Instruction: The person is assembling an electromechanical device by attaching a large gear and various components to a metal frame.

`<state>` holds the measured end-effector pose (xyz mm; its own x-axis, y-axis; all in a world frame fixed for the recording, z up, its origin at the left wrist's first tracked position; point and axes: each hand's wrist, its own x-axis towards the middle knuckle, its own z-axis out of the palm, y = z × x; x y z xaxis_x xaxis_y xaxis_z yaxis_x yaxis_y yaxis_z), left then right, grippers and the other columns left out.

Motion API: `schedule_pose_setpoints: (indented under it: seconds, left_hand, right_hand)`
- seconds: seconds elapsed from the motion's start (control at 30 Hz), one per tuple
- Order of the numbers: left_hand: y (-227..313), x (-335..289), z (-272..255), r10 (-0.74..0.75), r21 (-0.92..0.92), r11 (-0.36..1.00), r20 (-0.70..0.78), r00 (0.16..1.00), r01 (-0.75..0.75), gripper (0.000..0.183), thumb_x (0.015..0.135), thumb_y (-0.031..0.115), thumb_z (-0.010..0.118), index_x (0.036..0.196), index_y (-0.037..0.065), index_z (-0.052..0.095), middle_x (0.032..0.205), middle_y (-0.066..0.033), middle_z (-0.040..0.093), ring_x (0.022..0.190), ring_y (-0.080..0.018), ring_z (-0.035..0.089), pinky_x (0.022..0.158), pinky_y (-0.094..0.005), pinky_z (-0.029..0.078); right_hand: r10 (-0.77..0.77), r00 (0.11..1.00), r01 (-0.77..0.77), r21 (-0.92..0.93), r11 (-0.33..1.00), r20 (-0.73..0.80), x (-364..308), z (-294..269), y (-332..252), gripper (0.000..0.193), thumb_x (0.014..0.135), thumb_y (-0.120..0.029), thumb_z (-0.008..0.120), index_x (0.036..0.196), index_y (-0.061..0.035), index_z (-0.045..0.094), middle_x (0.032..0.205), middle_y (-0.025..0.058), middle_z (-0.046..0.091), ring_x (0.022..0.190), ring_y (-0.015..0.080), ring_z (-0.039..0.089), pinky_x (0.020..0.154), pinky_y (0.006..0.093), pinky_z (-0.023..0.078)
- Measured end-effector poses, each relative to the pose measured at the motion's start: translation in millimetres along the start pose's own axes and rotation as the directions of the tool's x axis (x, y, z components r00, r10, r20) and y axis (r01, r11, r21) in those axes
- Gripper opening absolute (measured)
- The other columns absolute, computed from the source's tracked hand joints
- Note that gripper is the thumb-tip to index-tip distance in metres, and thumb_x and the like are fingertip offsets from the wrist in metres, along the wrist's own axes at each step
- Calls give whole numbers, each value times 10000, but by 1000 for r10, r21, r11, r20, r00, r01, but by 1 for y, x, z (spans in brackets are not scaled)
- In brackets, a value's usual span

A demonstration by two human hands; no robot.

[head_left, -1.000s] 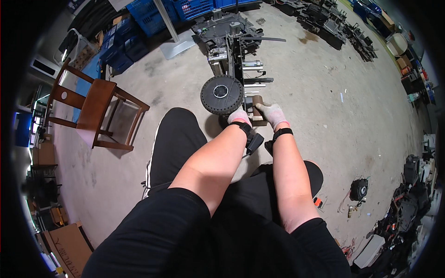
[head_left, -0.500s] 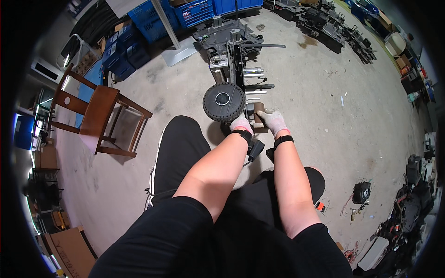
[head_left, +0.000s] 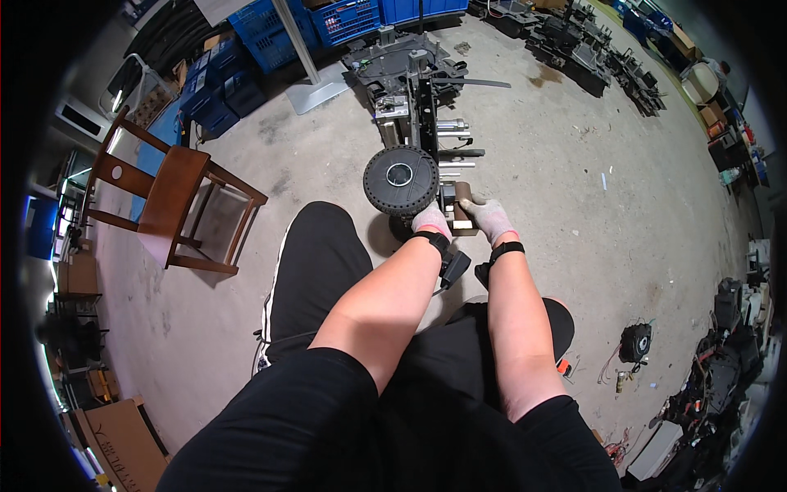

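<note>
Item: black wheel, round, ribbed at the rim, pale hub at centre. It stands on edge on the concrete floor, fixed to the near end of a long metal machine assembly.

Position: the wheel lies just ahead of and slightly left of the left hand, which is the nearer hand and touches its lower right edge. The assembly's long axis runs straight away from the person, toward the blue crates.

Hands: both gloved, each with a dark wrist strap. The left hand is curled; whether it grips anything cannot be told. The right hand rests closed over a small brown block just right of the wheel.

Surroundings: wooden chair well to the left; scattered machine parts far right; a loose small wheel near the right knee.
</note>
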<state>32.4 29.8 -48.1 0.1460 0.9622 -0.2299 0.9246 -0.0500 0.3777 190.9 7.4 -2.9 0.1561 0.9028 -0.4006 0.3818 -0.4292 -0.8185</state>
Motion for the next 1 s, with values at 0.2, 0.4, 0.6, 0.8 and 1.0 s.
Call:
schedule_pose_setpoints:
  seconds: [0.2, 0.4, 0.6, 0.8, 1.0]
  left_hand:
    - [11, 11, 0, -125, 180, 981, 273, 954, 77, 466, 911, 199, 540, 1369, 135, 486, 1404, -124, 502, 1266, -276, 514, 1018, -390, 454]
    - [11, 5, -8, -106, 78, 992, 125, 986, 97, 458, 918, 216, 537, 1370, 154, 489, 1384, -117, 523, 1232, -269, 548, 970, -398, 492]
    - [13, 1, -12, -108, 83, 993, 249, 963, 90, 722, 823, 296, 688, 1449, 137, 367, 1407, -124, 499, 1272, -278, 510, 1031, -375, 444]
    - [11, -2, -17, -85, 77, 994, 138, 987, 75, 600, 829, 235, 653, 1372, 107, 432, 1356, -155, 505, 1244, -281, 511, 1015, -368, 440]
    - [10, 5, -7, -125, 114, 988, 239, 963, 100, 522, 889, 234, 593, 1386, 150, 459, 1365, -114, 542, 1217, -251, 565, 957, -377, 501]
  right_hand:
    - [-14, 997, 15, 16, 1000, -74, -4, 4, 0, 476, 898, -320, 625, 1266, -19, 597, 1171, 148, 667, 1056, 246, 637, 909, 336, 471]
    - [67, 998, -58, -346, 936, 15, -6, -7, -20, 475, 897, -325, 622, 1254, -13, 603, 1186, 175, 657, 1046, 265, 649, 903, 350, 484]
    - [-26, 996, 8, -191, 981, -91, 0, 2, -13, 506, 883, -339, 646, 1263, -8, 595, 1194, 186, 650, 1070, 275, 638, 918, 348, 477]
    - [-29, 998, 17, -198, 980, -61, -3, -1, -12, 509, 880, -365, 634, 1247, -14, 609, 1210, 190, 642, 1113, 293, 622, 948, 349, 463]
    - [-97, 991, 65, -287, 956, -97, -11, 3, -25, 594, 861, -458, 599, 1226, 11, 610, 1189, 240, 625, 1149, 358, 590, 974, 377, 457]
